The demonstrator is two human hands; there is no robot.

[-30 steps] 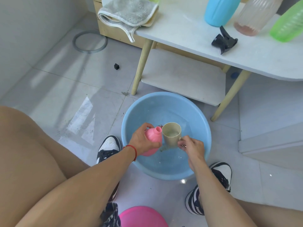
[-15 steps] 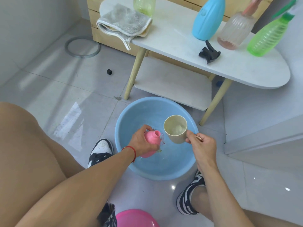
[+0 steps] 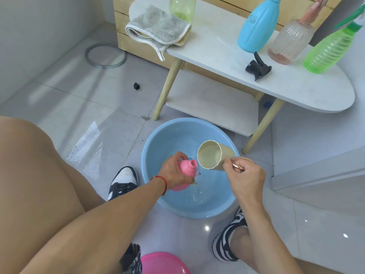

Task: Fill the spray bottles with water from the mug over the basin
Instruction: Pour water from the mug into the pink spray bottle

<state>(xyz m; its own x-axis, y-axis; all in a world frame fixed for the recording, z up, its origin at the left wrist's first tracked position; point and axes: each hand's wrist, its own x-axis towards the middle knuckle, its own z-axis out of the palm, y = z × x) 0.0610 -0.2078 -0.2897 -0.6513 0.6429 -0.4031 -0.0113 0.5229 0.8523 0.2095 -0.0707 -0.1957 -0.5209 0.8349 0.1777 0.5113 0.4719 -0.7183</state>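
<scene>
A blue basin [image 3: 158, 139] with a little water stands on the floor between my feet. Over it my left hand [image 3: 172, 172] grips a pink spray bottle [image 3: 186, 169] without its cap, neck pointing right. My right hand [image 3: 244, 175] holds a beige mug [image 3: 213, 157] by its handle, tipped on its side with the mouth facing left, just above and right of the bottle's neck. On the white table behind stand a blue bottle [image 3: 256, 26], a clear ribbed bottle [image 3: 290, 42], a green bottle [image 3: 329, 50] and a yellowish bottle [image 3: 182, 7].
A black spray head [image 3: 257, 67] lies on the white table [image 3: 217, 46], with a grey cloth [image 3: 156, 29] at its left end. The table's lower shelf [image 3: 213, 103] and wooden legs sit just behind the basin. A pink basin [image 3: 164, 263] is at the bottom edge.
My right hand lifted the mug up from beside the bottle's neck and tipped it further onto its side. The view rose, showing more of the table. The pink bottle stayed over the basin.
</scene>
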